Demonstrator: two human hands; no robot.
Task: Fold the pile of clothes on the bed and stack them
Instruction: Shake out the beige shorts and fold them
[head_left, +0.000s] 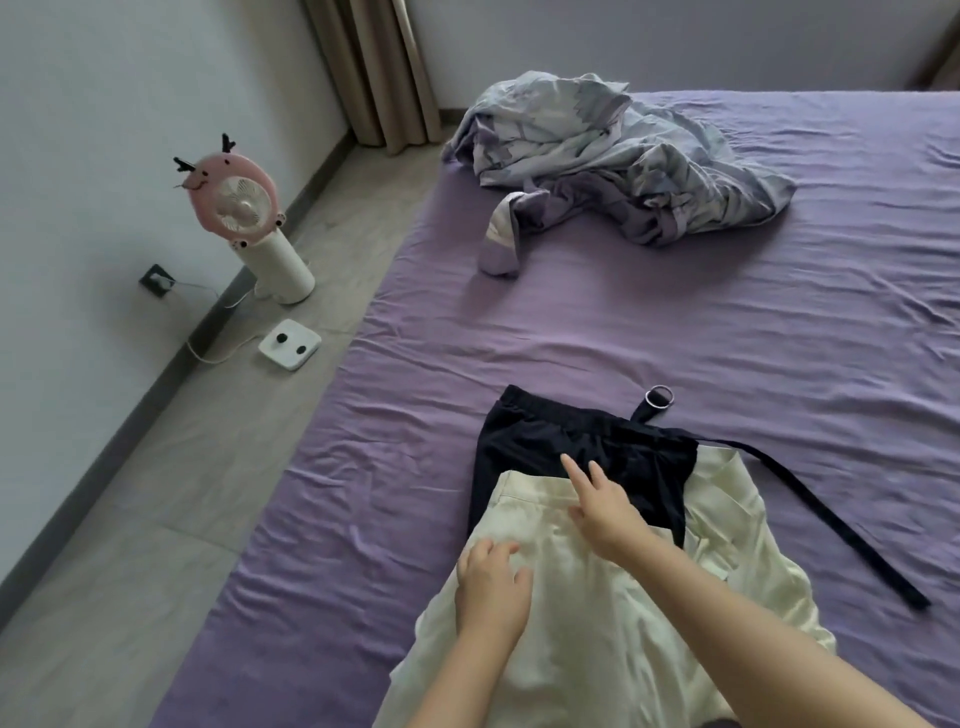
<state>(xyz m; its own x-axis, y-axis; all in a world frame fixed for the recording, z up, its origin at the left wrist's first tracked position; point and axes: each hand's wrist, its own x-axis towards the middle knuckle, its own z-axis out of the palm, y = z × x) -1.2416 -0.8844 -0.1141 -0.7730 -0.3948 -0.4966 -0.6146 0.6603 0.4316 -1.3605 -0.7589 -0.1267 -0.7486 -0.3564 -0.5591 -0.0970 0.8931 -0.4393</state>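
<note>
Purple fitted sheet over bed, wrinkled, filling most of view.

Cream satin garment, spread flat at near edge of bed, overlapping lower part of dark garment. Right edge gathered in loose folds.

Dark navy garment, laid flat just beyond cream one, elastic waistband at far edge. Long dark strap trailing off to right across sheet; short tab with metal ring projecting from far edge.

Left hand, palm down on cream garment, fingers relaxed and slightly spread, gripping nothing.

Right hand, reaching forward across seam between cream and navy cloth, index and middle fingers straight and resting on navy fabric, gripping nothing.

Crumpled pile of pale blue and lilac patterned cloth at far side of bed, well apart from both hands, unfolded. Purple-and-white sock lying at pile's near-left edge.

Pink deer-shaped fan on white cylindrical base, standing on grey floor beside wall. White square device with two dark spots near fan, cable running to wall socket. Beige curtain in far corner.
</note>
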